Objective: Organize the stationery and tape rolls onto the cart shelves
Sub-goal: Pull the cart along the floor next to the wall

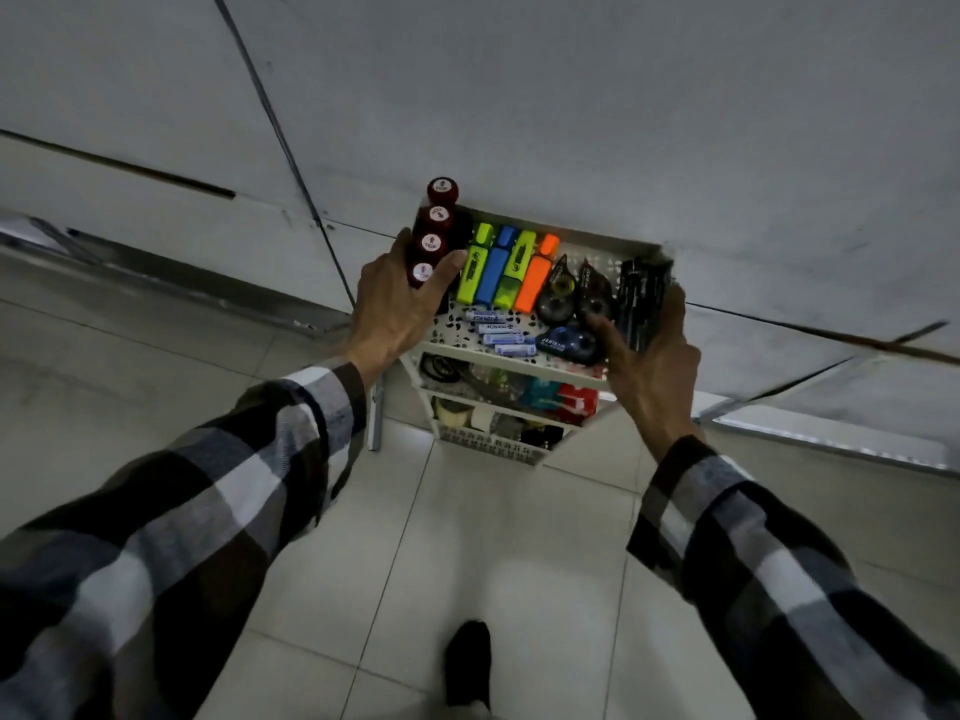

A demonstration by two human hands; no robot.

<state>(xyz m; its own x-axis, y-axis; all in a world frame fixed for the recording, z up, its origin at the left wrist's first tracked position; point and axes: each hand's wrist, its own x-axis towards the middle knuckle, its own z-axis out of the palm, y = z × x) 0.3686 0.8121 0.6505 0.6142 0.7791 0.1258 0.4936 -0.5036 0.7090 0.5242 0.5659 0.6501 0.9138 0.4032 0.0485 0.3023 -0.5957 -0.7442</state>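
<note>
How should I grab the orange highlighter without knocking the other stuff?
Pinch the orange highlighter by its cap end, at the far side of the top shelf, coming straight down from above. It lies flat, tight beside the yellow-green highlighter and a tape dispenser, so its long sides look blocked.

Both arms extended forward, plaid sleeves to wrists. Left hand (397,298) palm down, fingers curled, thumb spread right. Right hand (652,350) palm down, fingers bent, index reaching left. Hands well apart.
</note>
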